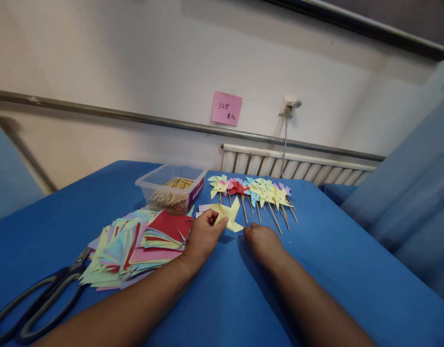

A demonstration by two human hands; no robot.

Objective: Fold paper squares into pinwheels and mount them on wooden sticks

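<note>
My left hand (205, 232) is closed on a pale yellow paper pinwheel (232, 214), thumb and fingers pinching its middle and left side just above the table. No stick shows on this pinwheel. Just to the right, my right hand (264, 242) is closed with its knuckles up, low over the blue cloth; whatever its fingertips may hold is hidden. Beyond both hands lie several finished pinwheels (266, 191) on wooden sticks, in yellow, red, pink, blue and purple. Left of my left hand is a loose pile of cut coloured paper squares (135, 246).
A clear plastic box (164, 180) with wooden sticks stands behind the paper pile. Large dark-handled scissors (45, 294) lie at the left. The blue-covered table (337, 270) meets a wall with a radiator (258, 161), a pipe, a pink note (227, 108) and a socket (289, 107).
</note>
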